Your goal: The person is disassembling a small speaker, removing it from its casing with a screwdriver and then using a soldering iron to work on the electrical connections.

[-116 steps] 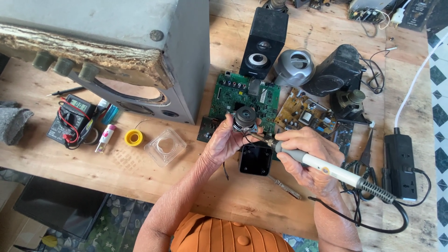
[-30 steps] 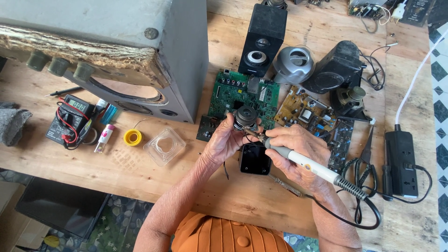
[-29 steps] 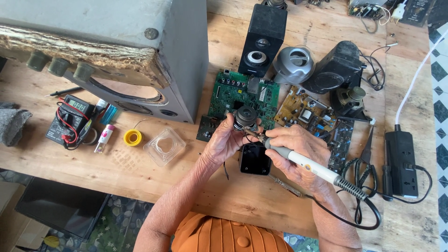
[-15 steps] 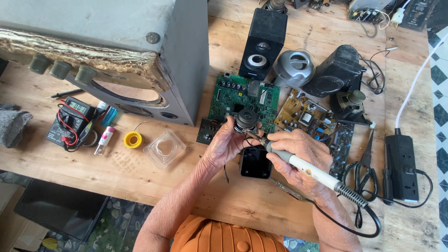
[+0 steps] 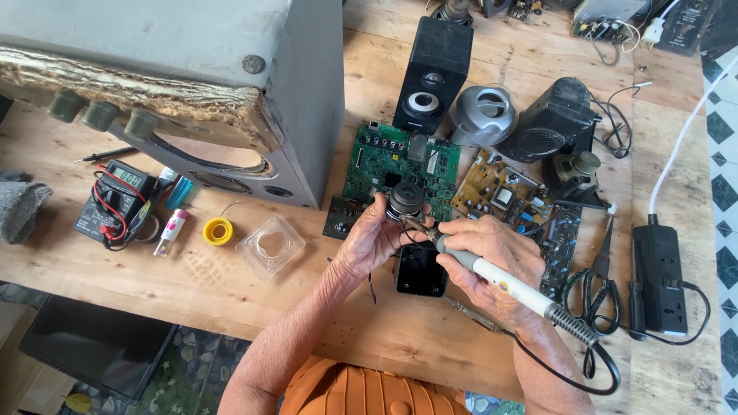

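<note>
head view: left hand [image 5: 374, 244] grips small speaker [image 5: 406, 200], right hand [image 5: 492, 257] soldering iron [image 5: 492, 273].

My left hand [image 5: 374, 240] sits just left of the small round speaker driver [image 5: 405, 200], fingers curled up around its side, thumb on the near edge, forearm running down and left from it toward my body. My right hand [image 5: 492, 257] is below and right of the driver, closed in a pen grip on the soldering iron [image 5: 500, 283], knuckles up, index finger stretched toward the driver, wrist bent, forearm dropping away to the lower right.
</note>
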